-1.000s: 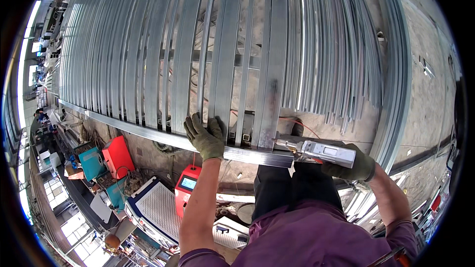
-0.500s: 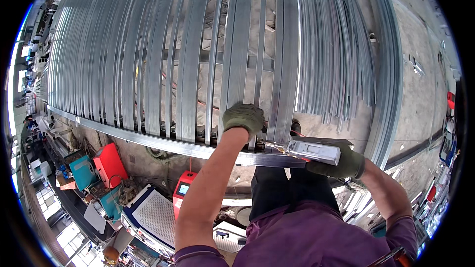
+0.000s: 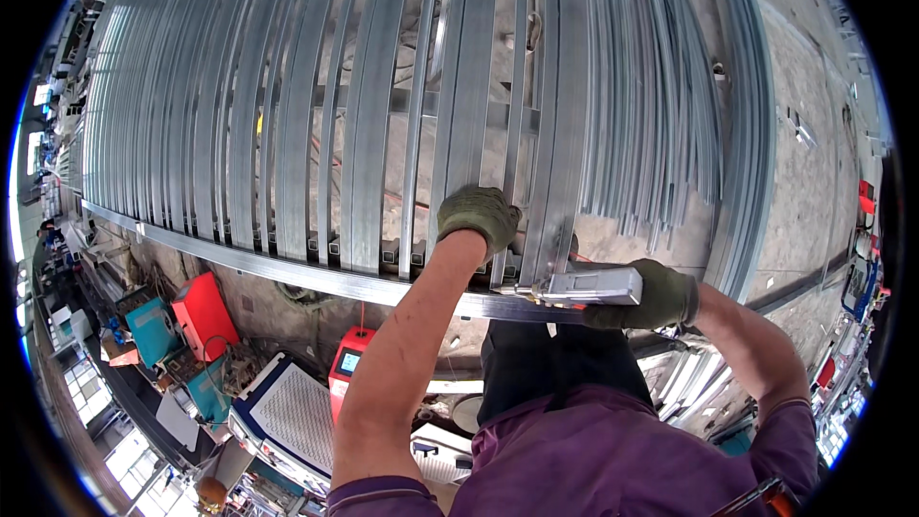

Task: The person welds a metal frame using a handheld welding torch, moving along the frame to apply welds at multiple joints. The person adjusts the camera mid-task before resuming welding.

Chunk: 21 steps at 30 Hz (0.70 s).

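Observation:
My left hand [image 3: 479, 219], in a green work glove, is closed at the edge of a wide grey metal profile [image 3: 464, 115]. Its fingers curl down around a narrow metal tube [image 3: 517, 86] just to the right. In my right hand [image 3: 656, 295], also gloved, is a silver handheld welding gun [image 3: 598, 287], its body lying almost level. The gun's brass-coloured nozzle [image 3: 524, 293] points left at the front metal rail [image 3: 383, 289], close to the narrow tube's near end. My right fingers are partly hidden behind the gun.
Many parallel metal profiles [image 3: 201, 86] run away from the rail to the left. Loose thin tubes [image 3: 646, 86] and a stacked bundle [image 3: 751, 115] lie right. Below the rail stand a red machine with a screen [image 3: 349, 364], a red box [image 3: 204, 316] and a white-and-blue cabinet [image 3: 292, 412].
The gun has turned more level, and its nozzle has come down nearer the front rail. My left hand keeps its hold on the narrow tube. The whole view has shifted slightly.

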Available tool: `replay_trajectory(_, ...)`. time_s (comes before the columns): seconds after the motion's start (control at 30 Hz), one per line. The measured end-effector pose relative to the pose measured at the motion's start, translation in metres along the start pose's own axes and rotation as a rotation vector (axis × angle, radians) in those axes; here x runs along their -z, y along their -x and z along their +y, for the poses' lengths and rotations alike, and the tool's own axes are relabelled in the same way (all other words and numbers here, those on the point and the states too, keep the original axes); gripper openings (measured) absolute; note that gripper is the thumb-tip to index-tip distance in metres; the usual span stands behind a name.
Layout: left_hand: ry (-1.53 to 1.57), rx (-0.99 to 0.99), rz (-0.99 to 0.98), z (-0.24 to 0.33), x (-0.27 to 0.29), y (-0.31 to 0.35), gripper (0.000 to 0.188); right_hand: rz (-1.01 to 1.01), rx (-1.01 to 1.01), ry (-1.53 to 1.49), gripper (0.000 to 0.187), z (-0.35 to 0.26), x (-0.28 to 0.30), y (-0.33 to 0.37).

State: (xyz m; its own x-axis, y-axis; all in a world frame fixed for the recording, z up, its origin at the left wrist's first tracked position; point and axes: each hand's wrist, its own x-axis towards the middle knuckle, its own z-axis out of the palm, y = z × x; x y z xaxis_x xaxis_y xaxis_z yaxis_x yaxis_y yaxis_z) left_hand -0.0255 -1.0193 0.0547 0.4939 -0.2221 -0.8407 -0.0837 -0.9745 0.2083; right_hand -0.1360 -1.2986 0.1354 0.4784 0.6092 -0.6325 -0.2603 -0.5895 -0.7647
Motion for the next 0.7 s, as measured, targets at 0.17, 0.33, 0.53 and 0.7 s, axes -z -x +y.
replay_trajectory(0.17,-0.013,-0.013,0.133,-0.005,-0.018,-0.006,0.054,-0.077,-0.064,0.02,0.047,-0.005,0.006,-0.012)
replay_trajectory(0.33,0.019,-0.005,0.064,-0.002,-0.009,-0.003,0.06,-0.072,0.015,-0.107,0.049,0.008,0.002,-0.017)
replay_trajectory(0.53,0.006,-0.01,0.068,-0.002,-0.006,-0.002,0.057,-0.043,-0.077,0.012,0.052,0.001,0.005,-0.021)
replay_trajectory(0.7,0.024,-0.005,0.063,-0.003,-0.008,-0.005,0.057,-0.118,-0.114,0.006,0.052,-0.003,0.012,-0.022)
